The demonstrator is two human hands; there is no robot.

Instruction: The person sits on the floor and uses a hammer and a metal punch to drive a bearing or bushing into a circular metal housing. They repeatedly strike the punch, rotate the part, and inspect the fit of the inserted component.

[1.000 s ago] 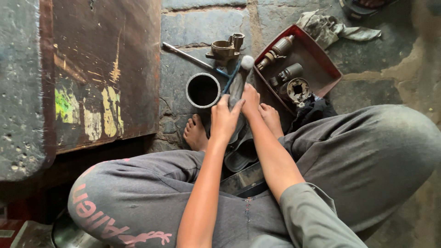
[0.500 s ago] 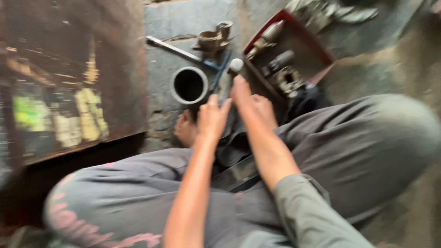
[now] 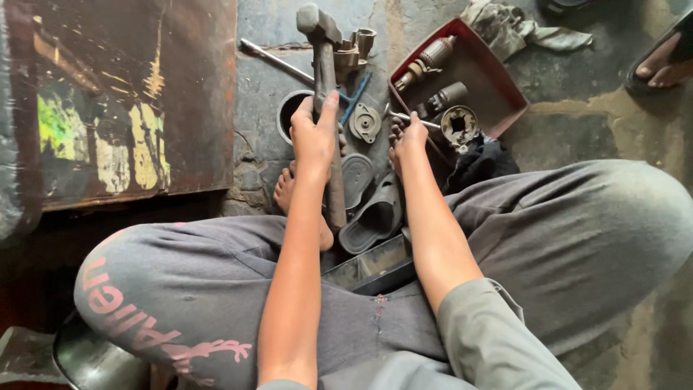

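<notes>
Hammer (image 3: 323, 43) dull metal (worn); floor (image 3: 577, 123) rough concrete.
</notes>
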